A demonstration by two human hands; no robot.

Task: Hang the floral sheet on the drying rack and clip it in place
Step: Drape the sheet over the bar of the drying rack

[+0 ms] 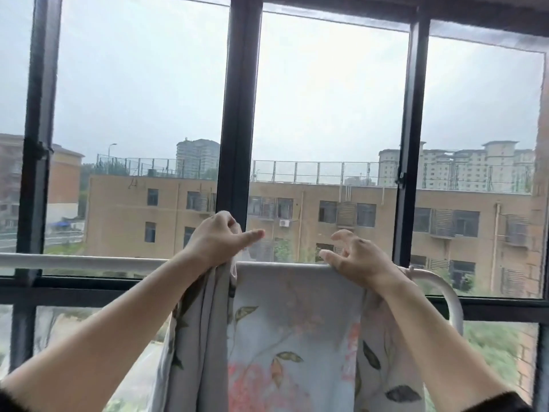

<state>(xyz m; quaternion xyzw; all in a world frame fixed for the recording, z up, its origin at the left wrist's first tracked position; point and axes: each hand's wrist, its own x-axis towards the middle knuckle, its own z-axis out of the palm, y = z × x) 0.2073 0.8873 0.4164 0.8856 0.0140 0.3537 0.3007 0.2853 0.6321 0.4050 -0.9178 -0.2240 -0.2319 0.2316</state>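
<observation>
Sheet (294, 322): floral, draped over the rack's top rail and hanging down toward the viewer, with a bunched fold at its left edge.
Left hand (219, 239): fingers curled round the bunched fold, holding it above the rail; one digit points right.
Right hand (356, 257): heel resting on the sheet at the rail; fingers bent and spread apart, gripping nothing.
Rack (89, 261): white rail, curving down at the right.
Window (240, 114): dark-framed, just behind the rack.
</observation>
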